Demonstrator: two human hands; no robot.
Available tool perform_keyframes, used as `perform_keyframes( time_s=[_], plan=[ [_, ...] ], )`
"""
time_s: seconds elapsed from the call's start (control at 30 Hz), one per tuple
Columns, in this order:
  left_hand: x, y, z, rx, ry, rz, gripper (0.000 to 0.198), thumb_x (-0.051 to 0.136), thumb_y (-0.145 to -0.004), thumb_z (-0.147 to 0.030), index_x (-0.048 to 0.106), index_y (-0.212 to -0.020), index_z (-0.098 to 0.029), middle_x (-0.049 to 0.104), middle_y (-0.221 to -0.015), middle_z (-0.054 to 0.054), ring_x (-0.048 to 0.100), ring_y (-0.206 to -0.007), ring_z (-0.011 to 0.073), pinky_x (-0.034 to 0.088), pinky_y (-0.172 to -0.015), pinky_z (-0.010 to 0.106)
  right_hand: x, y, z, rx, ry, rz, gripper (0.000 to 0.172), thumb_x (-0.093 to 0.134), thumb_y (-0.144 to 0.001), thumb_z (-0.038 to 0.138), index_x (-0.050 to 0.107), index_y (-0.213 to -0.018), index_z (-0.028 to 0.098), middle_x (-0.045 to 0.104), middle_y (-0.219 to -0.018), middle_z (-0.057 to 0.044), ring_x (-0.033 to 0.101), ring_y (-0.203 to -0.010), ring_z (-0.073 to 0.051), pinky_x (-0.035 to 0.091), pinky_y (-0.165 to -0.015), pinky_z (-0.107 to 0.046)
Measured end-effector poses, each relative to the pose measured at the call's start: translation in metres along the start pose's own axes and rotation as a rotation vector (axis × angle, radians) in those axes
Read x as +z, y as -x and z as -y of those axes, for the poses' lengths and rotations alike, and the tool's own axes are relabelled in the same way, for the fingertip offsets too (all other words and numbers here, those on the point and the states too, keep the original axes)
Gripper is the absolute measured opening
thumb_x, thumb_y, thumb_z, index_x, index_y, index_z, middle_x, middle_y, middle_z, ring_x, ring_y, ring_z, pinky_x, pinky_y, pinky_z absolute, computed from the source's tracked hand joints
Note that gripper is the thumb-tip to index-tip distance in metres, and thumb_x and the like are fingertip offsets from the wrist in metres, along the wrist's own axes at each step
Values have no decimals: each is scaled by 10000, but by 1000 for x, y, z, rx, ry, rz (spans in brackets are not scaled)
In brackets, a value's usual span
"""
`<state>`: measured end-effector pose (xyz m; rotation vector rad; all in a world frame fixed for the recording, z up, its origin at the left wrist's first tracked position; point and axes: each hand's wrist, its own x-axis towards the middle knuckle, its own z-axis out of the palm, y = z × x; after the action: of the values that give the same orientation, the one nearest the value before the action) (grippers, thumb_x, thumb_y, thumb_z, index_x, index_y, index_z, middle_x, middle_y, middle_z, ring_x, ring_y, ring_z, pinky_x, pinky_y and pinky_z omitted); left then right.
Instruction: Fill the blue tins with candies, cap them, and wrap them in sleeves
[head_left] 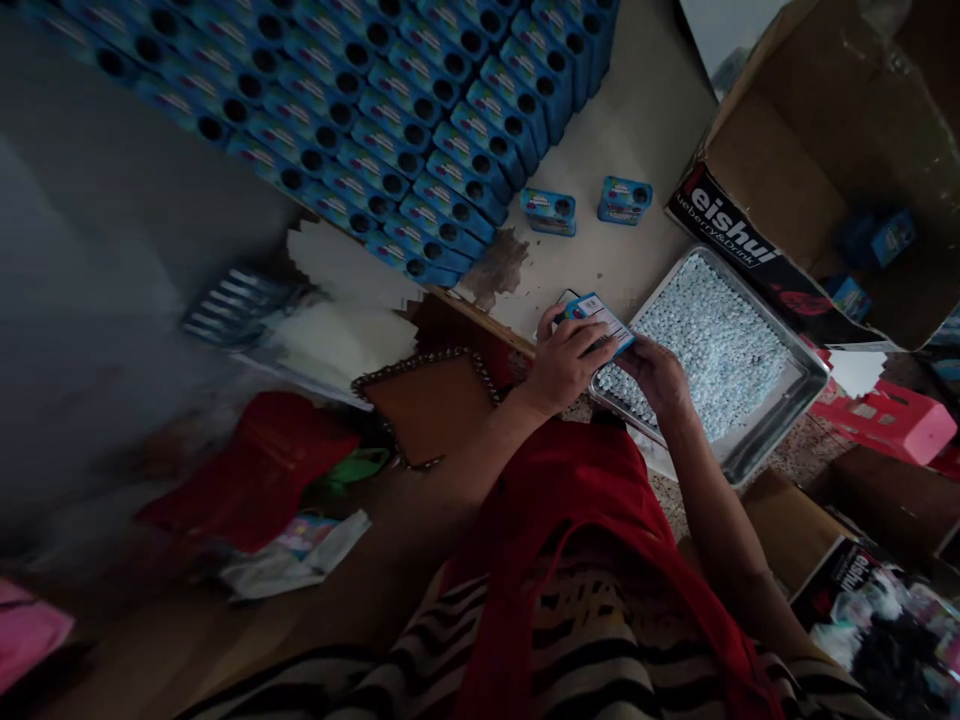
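Small box [598, 318] in both hands

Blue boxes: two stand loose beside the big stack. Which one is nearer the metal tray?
The right box. It stands closer to the tray than the left box.

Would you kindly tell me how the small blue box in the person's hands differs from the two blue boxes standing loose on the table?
The held box is gripped by the left hand and right hand over the metal tray; the two loose boxes rest untouched on the table. The held box shows a pale printed face; the loose ones show blue tops with a dark round hole. All look alike in size and colour.
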<state>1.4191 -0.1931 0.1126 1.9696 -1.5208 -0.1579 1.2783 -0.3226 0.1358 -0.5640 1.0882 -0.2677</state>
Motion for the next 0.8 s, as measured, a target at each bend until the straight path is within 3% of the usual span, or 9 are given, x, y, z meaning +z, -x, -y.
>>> perform_keyframes(
  time_s=[0.1, 0.2, 0.33, 0.47, 0.63, 0.8],
  plan=[
    [4, -1, 12, -1, 0, 3, 280, 639, -1016, -190, 812, -1203, -307, 799, -1221, 64, 666, -1140, 262, 449, -1205, 547, 4, -10, -1, 32, 25, -50, 247, 647, -731, 102, 778, -928, 175, 827, -896, -10, 769, -798, -151, 683, -821, -254],
    [2, -5, 22, -41, 0, 9, 291, 653, -989, -187, 821, -1202, -291, 780, -1219, 88, 652, -1135, 283, 464, -1160, 555, 10, -16, -1, 16, 25, -29, 247, 687, -709, 141, 791, -931, 173, 820, -881, -7, 754, -776, -146, 676, -810, -253],
    [-13, -5, 15, 5, -7, 14, 307, 608, -1022, -161, 832, -1179, -300, 783, -1237, 76, 641, -1146, 274, 425, -1191, 551, 18, -5, -3, -75, 138, 45, 293, 810, -698, 291, 810, -970, 182, 831, -941, -24, 774, -885, -184, 666, -921, -319],
    [-23, 1, 7, 12, 2, -8, 375, 599, -1009, -126, 830, -1241, -309, 790, -1225, 85, 635, -1134, 286, 463, -1132, 532, 28, 9, -11, -171, 242, 4, 379, 850, -707, 430, 817, -1008, 201, 825, -960, -12, 772, -906, -197, 650, -946, -350],
    [-20, 6, 16, 12, 50, 66, 390, 590, -991, -120, 843, -1228, -297, 787, -1230, 108, 637, -1152, 306, 483, -1097, 545, 33, 10, -22, -206, 298, -35, 408, 846, -740, 486, 823, -1023, 194, 813, -919, 4, 740, -821, -171, 646, -847, -310],
    [-11, 10, 15, 84, 15, 38, 364, 605, -1005, -127, 839, -1231, -291, 801, -1223, 103, 646, -1111, 295, 473, -1092, 524, 20, 9, -28, -158, 258, -82, 418, 816, -711, 439, 814, -1044, 187, 811, -903, 6, 726, -794, -166, 643, -806, -302]
  ],
)
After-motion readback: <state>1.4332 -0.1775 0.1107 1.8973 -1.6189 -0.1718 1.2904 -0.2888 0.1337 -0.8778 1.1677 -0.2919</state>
